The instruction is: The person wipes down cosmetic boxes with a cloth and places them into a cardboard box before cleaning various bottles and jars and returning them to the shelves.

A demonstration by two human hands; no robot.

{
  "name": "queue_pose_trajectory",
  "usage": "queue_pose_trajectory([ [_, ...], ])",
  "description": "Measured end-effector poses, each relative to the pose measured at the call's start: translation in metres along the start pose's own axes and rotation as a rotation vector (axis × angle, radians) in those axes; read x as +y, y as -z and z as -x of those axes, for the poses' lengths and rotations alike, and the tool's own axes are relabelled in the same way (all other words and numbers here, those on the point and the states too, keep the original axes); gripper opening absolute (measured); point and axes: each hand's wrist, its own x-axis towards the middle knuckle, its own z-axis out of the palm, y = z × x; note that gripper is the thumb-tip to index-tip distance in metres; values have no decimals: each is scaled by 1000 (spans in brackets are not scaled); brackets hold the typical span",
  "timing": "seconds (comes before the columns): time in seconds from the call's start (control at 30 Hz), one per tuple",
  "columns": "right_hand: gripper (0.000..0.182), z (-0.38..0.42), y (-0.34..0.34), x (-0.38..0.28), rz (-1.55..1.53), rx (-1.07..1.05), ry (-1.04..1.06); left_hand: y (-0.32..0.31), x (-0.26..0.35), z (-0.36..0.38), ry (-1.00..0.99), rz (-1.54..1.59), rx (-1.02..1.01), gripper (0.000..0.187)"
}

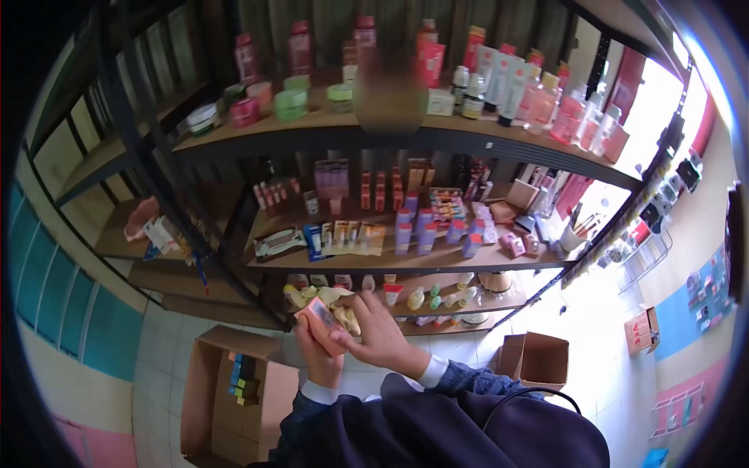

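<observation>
My left hand (317, 362) is closed around the lower end of a small peach-orange box (318, 321) with a dark panel on one face, tilted in front of me. My right hand (382, 337) comes in from the right, with its thumb against the box. Its bent fingers press on a crumpled pale yellow cloth (346, 318), which bunches up behind the box. Part of the cloth is hidden by the box and the fingers.
Ahead stands a dark-framed shelf unit (312, 139) with bottles, jars, tubes and small boxes on several levels. On the floor, a large open cardboard box (200, 390) holding small packs is at left, a smaller open carton (546, 359) at right. Another carton (642, 331) stands farther right.
</observation>
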Motion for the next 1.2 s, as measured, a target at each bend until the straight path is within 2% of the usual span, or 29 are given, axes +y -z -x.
queue_pose_trajectory([
  [0.03,53,7,11,4,-113,-115,-53,-27,2,4,75,120,42,47],
  [0.07,53,13,19,13,-112,-102,-54,-32,-10,1,79,116,31,47],
  [0.13,56,20,34,35,-139,-54,33,-36,-40,-6,-73,-212,78,50],
  [0.2,58,27,65,55,-121,-61,29,-65,-55,-6,-73,-169,73,50],
  [0.27,58,38,96,64,-339,-109,-168,-97,-65,-6,87,284,31,46],
  [0.3,59,43,117,58,-477,-50,-215,-92,-78,-13,184,248,72,43],
  [0.33,59,49,128,66,-471,-26,-224,-101,-91,-12,202,245,54,43],
  [0.4,52,60,149,87,-184,307,-11,-123,-120,-10,295,172,56,39],
  [0.43,53,67,157,106,-2,325,26,-126,-137,-6,349,164,36,34],
  [0.53,53,90,181,133,-36,378,-40,-161,-171,2,502,249,-76,32],
  [0.6,54,100,204,142,-9,451,-56,-180,-187,8,454,144,-167,31],
  [0.7,55,105,244,168,-47,707,-35,-209,-203,13,573,142,-65,33],
  [0.73,53,105,265,172,-81,789,-68,-218,-197,17,597,131,-154,35],
  [0.77,50,102,295,176,-88,911,-21,-226,-190,21,620,120,-242,37],
  [0.8,47,99,328,178,-22,1034,101,-230,-187,22,625,117,-248,37],
  [0.83,45,96,361,197,190,1144,68,-231,-183,22,601,121,-274,38],
  [0.87,43,99,396,197,188,1186,-23,-230,-181,20,576,125,-299,40],
  [0.9,43,94,431,193,406,1282,9,-223,-182,17,552,139,-277,40],
  [0.93,43,88,464,200,497,1335,78,-219,-182,16,553,139,-281,40],
  [1.0,40,73,518,210,516,1368,-19,-211,-182,17,499,106,-96,42],
  [1.03,43,65,539,213,494,1345,-117,-211,-180,21,453,45,-107,42],
  [1.07,43,56,559,229,496,1347,-116,-215,-177,24,454,45,-110,42],
  [1.13,54,39,588,265,770,1209,-117,-221,-172,30,441,33,-137,41],
  [1.17,54,35,591,264,769,1210,-113,-221,-176,30,407,16,-42,40],
  [1.2,56,28,591,263,741,1119,-231,-216,-178,29,404,16,-39,40],
])
